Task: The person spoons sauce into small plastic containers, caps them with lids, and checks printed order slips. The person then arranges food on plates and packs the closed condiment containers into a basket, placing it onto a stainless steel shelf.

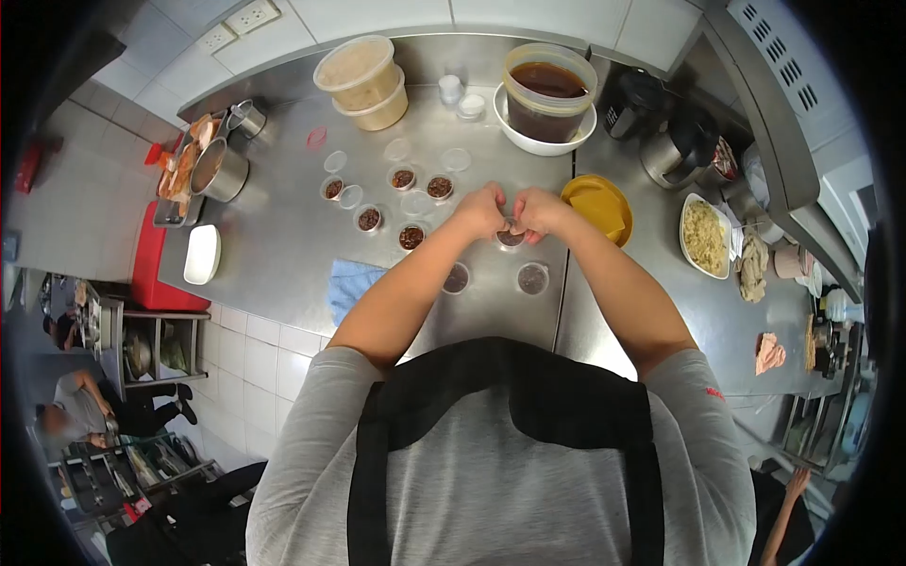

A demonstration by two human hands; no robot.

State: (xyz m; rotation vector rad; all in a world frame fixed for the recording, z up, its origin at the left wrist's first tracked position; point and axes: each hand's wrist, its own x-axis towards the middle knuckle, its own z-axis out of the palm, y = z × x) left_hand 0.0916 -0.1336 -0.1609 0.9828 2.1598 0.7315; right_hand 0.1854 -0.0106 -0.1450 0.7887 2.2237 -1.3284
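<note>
My left hand [482, 211] and my right hand [539, 214] meet over a small clear sauce cup [511, 240] with dark contents. Fingers of both hands pinch at its far rim; whether a lid is between them I cannot tell. Closer to me stand two similar cups that look lidded, one at the left [457, 277] partly behind my left forearm and one at the right [533, 278]. To the left are several open cups of dark red-brown filling, among them a near one [411, 237]. Loose clear lids, such as one at the back [457, 159], lie among them.
A yellow bowl [615, 193] sits right of my hands. Behind are a tub of dark liquid [547, 80] in a white bowl and stacked tubs [359, 75]. A blue cloth [354, 285] lies left; a white dish of pale food [705, 238] stands right. Other people are nearby.
</note>
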